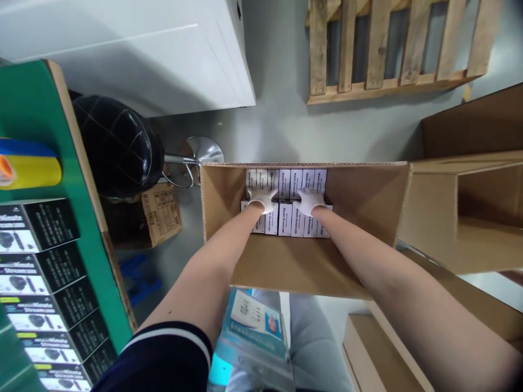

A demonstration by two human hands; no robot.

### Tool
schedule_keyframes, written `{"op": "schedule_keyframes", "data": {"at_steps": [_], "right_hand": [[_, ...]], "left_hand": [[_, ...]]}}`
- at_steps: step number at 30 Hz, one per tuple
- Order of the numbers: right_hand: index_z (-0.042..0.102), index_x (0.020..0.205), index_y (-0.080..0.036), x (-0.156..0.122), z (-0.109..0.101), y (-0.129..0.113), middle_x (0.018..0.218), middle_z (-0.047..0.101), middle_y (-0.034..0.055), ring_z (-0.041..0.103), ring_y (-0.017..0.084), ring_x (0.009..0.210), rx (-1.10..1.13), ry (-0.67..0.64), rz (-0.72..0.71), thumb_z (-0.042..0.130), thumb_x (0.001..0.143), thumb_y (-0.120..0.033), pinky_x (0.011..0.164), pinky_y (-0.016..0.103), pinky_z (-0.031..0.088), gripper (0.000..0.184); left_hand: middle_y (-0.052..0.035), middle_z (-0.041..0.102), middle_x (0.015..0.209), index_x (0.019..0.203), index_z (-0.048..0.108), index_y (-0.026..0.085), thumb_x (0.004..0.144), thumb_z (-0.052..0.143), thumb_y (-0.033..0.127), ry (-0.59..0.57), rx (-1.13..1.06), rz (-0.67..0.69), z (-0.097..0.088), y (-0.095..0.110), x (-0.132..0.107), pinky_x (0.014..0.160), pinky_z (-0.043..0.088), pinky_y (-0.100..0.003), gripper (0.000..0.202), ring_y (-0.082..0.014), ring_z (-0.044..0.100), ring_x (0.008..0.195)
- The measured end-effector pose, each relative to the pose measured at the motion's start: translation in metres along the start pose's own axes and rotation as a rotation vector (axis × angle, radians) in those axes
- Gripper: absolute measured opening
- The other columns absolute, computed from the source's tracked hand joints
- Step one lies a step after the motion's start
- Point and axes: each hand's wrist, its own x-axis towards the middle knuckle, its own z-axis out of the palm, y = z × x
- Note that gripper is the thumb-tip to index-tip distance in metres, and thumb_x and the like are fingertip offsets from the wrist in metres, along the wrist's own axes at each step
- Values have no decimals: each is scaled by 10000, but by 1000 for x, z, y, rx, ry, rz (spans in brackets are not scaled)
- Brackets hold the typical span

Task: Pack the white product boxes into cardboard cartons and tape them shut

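Both my arms reach down into a deep open cardboard box (368, 201) on the floor. At its bottom stand two rows of small white product boxes (286, 218) with dark print. My left hand (261, 198), in a white glove, rests with its fingers curled over the top of the left boxes. My right hand (309, 200), also gloved, lies the same way on the boxes to the right. Whether either hand grips a box or only presses on it does not show.
A green-topped table (87, 218) at the left carries several black and white product boxes (38, 272) and a yellow and blue roll (28, 163). A black stool (118, 144), a wooden pallet (392, 49), more cardboard boxes (469, 212) and a badge (253, 321) surround me.
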Motion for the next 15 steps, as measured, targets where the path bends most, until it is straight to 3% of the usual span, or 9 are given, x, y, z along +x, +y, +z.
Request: {"op": "schedule_keyframes", "data": {"at_steps": [3, 5, 9, 12, 15], "right_hand": [[463, 1547, -281, 1, 17, -11, 1583, 473, 142, 478, 421, 1376, -105, -65, -170, 601, 921, -550, 1122, 606, 376, 694], [485, 1529, -250, 0, 28, -11, 1525, 529, 165, 545, 406, 1296, -139, -96, -209, 575, 938, -544, 1065, 570, 438, 666], [528, 1475, -183, -1, 40, -6, 1485, 541, 217, 557, 393, 1275, -142, -64, -153, 565, 978, -519, 1070, 566, 442, 601], [574, 1404, -190, 0, 40, -1, 1429, 578, 161, 589, 314, 1246, -132, -65, -124, 605, 994, -501, 1076, 537, 470, 516], [584, 1378, -193, 4, 34, 9, 1426, 576, 118, 594, 283, 1248, -123, -52, -103, 624, 998, -486, 1072, 536, 489, 482]], "left_hand": [[-95, 465, 1620, 1575, 426, 409, 835, 603, 716, -117, 77, 27, 6, -10, 1, 1164, 293, -704, 820, -468, 445, 1428], [-84, 498, 1599, 1569, 432, 417, 840, 560, 745, -148, 83, 28, 12, -22, 0, 1148, 359, -639, 810, -436, 494, 1400], [-98, 514, 1588, 1567, 461, 334, 870, 442, 793, -149, 72, -19, 17, -39, 4, 1117, 431, -529, 835, -403, 505, 1409], [-128, 557, 1546, 1572, 463, 277, 871, 417, 815, -165, 65, -36, 17, -39, 7, 1110, 444, -490, 885, -397, 526, 1393], [-99, 475, 1617, 1635, 324, 333, 883, 396, 818, -122, 55, 16, 24, -29, 7, 1133, 416, -529, 898, -412, 472, 1434]]}}
